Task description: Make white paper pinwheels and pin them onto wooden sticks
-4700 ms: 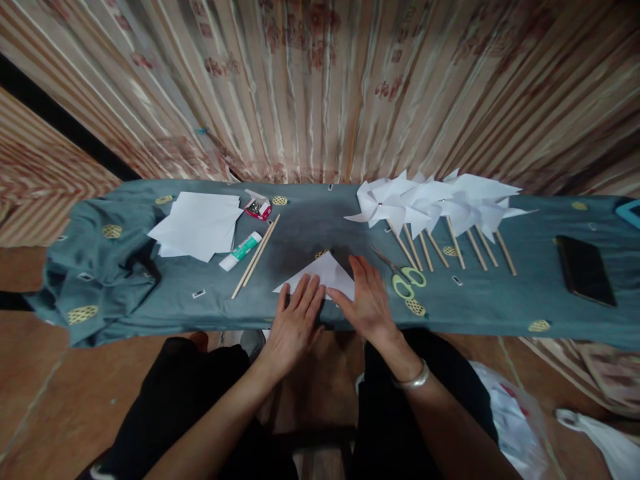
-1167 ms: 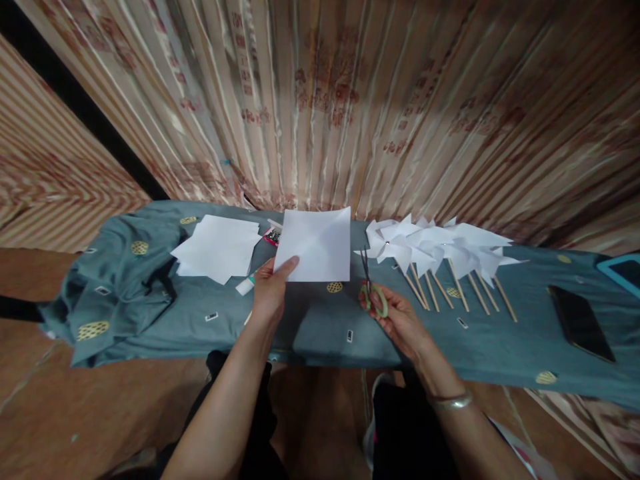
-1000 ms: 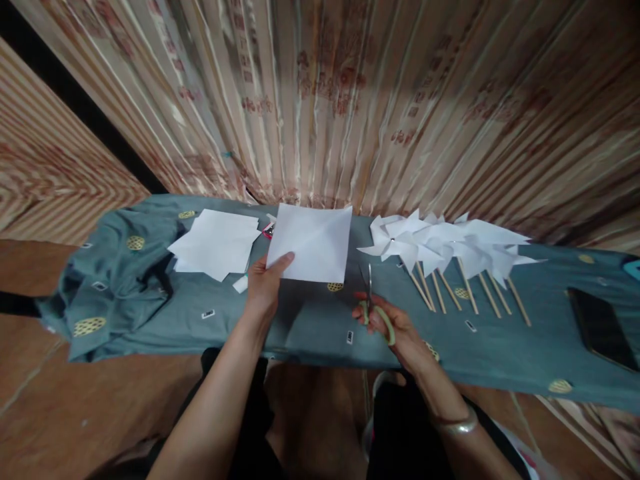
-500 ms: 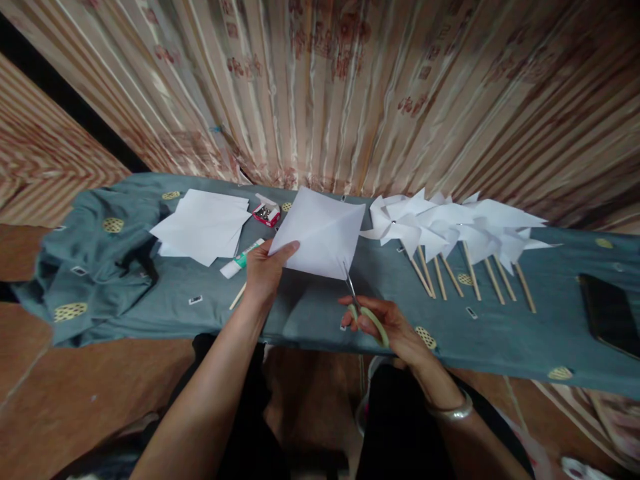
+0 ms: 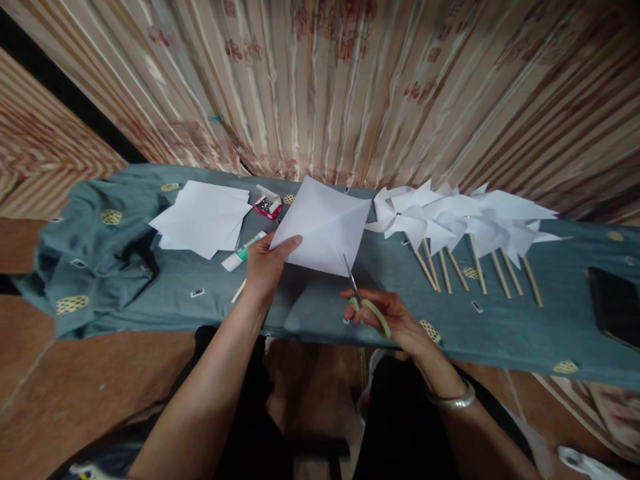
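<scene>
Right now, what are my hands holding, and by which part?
Your left hand holds a square sheet of white paper by its near-left corner; your right hand holds the green-handled scissors by their handles.

Paper sheets (image 5: pixel 203 219) and pinwheels (image 5: pixel 457 217) lie on green cloth (image 5: pixel 305 310).

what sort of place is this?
Probably a room in a home, used as an improvised craft spot, though the view is too narrow to be sure. Signs: a patterned curtain behind, a narrow table under printed cloth, and white paper pinwheels lying on it.
</scene>
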The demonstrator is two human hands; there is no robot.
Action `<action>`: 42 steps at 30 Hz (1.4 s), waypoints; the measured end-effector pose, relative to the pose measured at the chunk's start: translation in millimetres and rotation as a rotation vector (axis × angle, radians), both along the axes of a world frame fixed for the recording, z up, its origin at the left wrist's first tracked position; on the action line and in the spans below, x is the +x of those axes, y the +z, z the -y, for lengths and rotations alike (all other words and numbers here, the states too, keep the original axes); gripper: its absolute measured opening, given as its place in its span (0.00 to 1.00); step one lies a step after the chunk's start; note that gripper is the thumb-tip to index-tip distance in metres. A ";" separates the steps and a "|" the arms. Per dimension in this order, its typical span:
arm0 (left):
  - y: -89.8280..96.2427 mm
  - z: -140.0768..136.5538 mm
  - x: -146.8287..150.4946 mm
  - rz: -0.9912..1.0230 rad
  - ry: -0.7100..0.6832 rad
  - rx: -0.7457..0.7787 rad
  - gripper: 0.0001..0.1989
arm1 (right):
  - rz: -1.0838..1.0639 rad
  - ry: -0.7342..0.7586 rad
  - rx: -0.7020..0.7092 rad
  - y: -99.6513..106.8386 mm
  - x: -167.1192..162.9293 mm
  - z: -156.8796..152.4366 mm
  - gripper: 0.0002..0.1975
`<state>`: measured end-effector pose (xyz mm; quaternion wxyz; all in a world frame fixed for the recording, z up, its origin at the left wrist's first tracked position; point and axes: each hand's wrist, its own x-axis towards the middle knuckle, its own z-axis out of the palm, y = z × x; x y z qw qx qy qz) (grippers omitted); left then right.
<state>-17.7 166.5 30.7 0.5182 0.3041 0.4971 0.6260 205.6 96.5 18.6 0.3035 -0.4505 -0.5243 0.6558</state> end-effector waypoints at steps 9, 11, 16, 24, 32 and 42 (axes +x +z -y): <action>0.8 1.6 -0.4 -0.018 0.003 -0.011 0.09 | 0.011 -0.015 0.003 0.4 -2.0 -0.4 0.27; 0.5 1.5 -1.3 -0.014 0.008 -0.006 0.08 | 0.018 -0.018 -0.007 1.9 -2.8 0.0 0.27; -0.9 1.2 -3.1 -0.020 0.018 -0.025 0.08 | 0.039 -0.016 -0.024 3.6 -3.4 0.5 0.28; -2.6 0.7 -3.7 -0.014 0.008 -0.005 0.09 | 0.039 -0.002 -0.046 5.0 -4.8 -0.3 0.29; -0.8 1.1 -3.6 -0.020 0.017 -0.031 0.08 | 0.029 -0.004 -0.049 5.4 -5.1 -1.7 0.26; -0.9 1.9 -0.7 -0.035 -0.011 -0.009 0.09 | 0.022 -0.012 -0.050 3.2 -5.0 -1.4 0.27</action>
